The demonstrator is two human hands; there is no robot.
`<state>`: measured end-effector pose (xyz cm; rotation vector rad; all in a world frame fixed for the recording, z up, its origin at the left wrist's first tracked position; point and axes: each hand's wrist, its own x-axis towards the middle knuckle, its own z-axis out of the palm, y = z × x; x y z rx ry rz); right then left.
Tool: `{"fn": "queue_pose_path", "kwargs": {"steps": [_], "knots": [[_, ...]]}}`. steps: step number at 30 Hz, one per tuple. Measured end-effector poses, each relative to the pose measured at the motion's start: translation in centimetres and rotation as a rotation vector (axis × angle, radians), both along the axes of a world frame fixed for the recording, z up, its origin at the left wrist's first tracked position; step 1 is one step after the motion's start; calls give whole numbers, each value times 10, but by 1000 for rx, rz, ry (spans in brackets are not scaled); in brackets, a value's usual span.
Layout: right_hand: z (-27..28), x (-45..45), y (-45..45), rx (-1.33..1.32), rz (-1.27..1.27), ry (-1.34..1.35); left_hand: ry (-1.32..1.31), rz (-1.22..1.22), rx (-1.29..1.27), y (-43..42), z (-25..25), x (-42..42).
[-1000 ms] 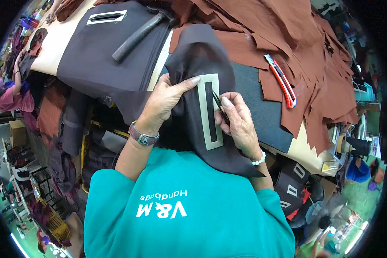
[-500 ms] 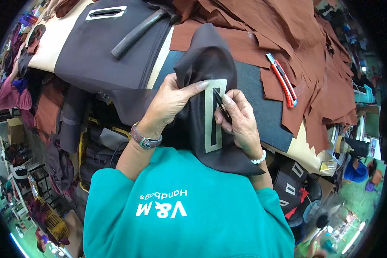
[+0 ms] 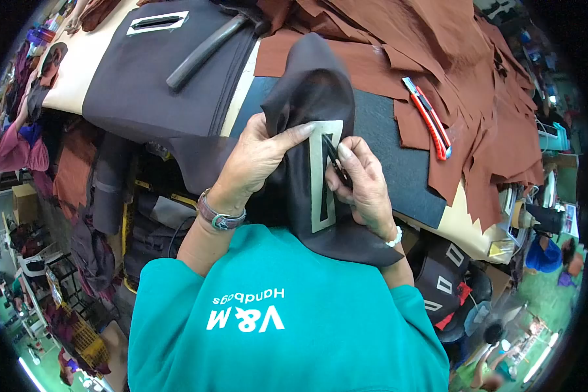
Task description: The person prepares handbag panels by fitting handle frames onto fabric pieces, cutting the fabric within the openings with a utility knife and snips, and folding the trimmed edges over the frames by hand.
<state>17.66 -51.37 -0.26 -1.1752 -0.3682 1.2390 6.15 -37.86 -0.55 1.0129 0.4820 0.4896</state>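
Note:
A dark brown leather piece [image 3: 307, 189] stands bent up in front of my chest, with a pale rectangular frame [image 3: 317, 176] on its face around a long narrow slot. My left hand [image 3: 255, 157] grips the leather from the left side, thumb pressed on the frame's upper left corner. The fingers behind the leather are hidden. In my right hand [image 3: 362, 173] is a slim black pointed tool [image 3: 334, 154], pinched between thumb and fingers. Its tip lies at the upper part of the slot; whether it pierces the leather I cannot tell.
Dark leather sheets [image 3: 157, 85] lie stacked on the table, bearing a hammer [image 3: 206, 53] and another pale frame [image 3: 158, 22]. A red utility knife [image 3: 428, 117] rests on brown leather scraps [image 3: 444, 59], right of the dark cutting mat [image 3: 389, 130]. More framed pieces [image 3: 444, 284] hang below the table at right.
The view has shifted slightly. Both hands keep their grip, and the tool's tip stays in the upper part of the slot with hardly any movement.

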Motion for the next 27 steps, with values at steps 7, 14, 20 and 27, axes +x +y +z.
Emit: {"fn": "queue_pose_path", "kwargs": {"steps": [7, 14, 20, 27], "knots": [[-1, 0, 0, 2, -1, 13, -28, 22, 46, -1, 5, 2], [-7, -4, 1, -15, -41, -218, 44, 9, 56, -4, 2, 7], [29, 4, -3, -49, -145, -316, -15, 243, 50, -9, -7, 28], [13, -20, 1, -63, -254, -230, -162, 362, -40, -26, 5, 43]]}}
